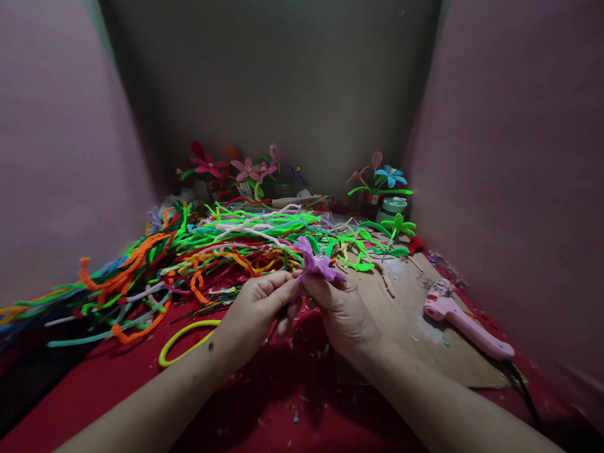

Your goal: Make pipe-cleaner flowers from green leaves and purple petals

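A purple fuzzy flower [320, 264] with a pale centre is held up near the middle of the view. My right hand [345, 315] grips it from below, thumb pressed against its base. Close beside it, my left hand [258, 311] has its thumb and fingers pinched together at the flower's left underside; what exactly lies between those fingertips is too small to make out. Behind both hands spreads a pile of green, orange and white pipe cleaners [252, 227].
On the right, a pink glue gun [470, 327] with a black cord lies on a cardboard sheet [403, 311]. A yellow ring-shaped handle [169, 347] is left of my wrist. Finished flowers [247, 171] and a green-lidded jar [393, 207] stand at the back. Scraps dot the red cloth [273, 419].
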`<state>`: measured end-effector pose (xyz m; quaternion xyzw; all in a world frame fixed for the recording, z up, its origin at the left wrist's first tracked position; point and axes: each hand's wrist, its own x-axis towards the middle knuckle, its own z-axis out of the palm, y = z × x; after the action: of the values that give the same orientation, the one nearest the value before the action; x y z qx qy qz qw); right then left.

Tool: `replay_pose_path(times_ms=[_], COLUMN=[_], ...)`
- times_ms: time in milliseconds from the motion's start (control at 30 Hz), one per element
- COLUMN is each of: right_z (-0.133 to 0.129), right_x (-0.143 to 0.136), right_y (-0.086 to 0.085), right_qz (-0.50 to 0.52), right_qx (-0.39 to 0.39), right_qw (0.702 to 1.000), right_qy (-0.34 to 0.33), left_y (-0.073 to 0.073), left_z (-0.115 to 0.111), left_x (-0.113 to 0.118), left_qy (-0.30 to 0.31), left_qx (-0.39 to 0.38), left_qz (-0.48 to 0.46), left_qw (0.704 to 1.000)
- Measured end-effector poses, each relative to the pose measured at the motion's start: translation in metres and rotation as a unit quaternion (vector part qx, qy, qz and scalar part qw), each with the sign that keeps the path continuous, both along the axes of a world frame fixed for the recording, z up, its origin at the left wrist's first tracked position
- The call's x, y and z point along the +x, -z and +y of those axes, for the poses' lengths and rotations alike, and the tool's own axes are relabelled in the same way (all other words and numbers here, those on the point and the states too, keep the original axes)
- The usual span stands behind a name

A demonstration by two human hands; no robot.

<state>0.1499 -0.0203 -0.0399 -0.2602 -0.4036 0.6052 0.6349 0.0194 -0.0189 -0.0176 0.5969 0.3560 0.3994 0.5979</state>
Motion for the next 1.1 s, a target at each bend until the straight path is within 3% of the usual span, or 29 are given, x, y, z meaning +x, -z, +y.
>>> replay_pose_path(times_ms=[133,233,333,467,600,700,767,867,967,1033,1100], right_z=[-0.001,0.001,0.001,-0.002,-0.002,0.001,0.003,0.005,0.004,0.003,0.003], right_x=[-0.003,-0.004,-0.004,-0.002,-0.001,0.0,0.001,0.001,0.0,-0.001,-0.001], right_y=[0.001,0.006,0.007,0.001,-0.001,0.001,0.003,0.004,0.004,0.004,0.002], right_qz=[-0.007,-0.03,-0.049,-0.066,-0.038,-0.045,-0.042,-0.031,-0.029,-0.044,-0.067], right_qx=[0.011,0.021,0.044,0.06,0.058,0.075,0.073,0.06,0.057,0.059,0.062], right_qw=[0.999,0.998,0.996,0.996,0.997,0.994,0.995,0.998,0.998,0.997,0.996], right_qy=[0.033,0.053,0.064,0.032,-0.021,-0.065,-0.054,-0.002,0.016,0.021,0.013], left_y=[0.004,0.005,0.001,0.001,0.01,0.011,0.008,0.004,0.007,0.009,0.008], left_z=[-0.003,-0.003,-0.002,0.003,0.011,0.015,0.014,0.008,0.003,0.002,0.003], left_x=[0.001,0.001,0.0,-0.002,-0.008,-0.011,-0.011,-0.008,-0.003,-0.001,0.0], left_qy=[-0.119,-0.137,-0.107,0.001,0.132,0.187,0.167,0.028,-0.108,-0.129,-0.109], left_qx=[0.213,0.251,0.169,-0.022,-0.152,-0.192,-0.163,0.018,0.223,0.26,0.209], left_qz=[0.144,0.162,0.133,0.01,-0.129,-0.153,-0.098,0.057,0.154,0.173,0.167], left_qw=[0.959,0.944,0.971,1.0,0.971,0.951,0.968,0.998,0.956,0.941,0.957])
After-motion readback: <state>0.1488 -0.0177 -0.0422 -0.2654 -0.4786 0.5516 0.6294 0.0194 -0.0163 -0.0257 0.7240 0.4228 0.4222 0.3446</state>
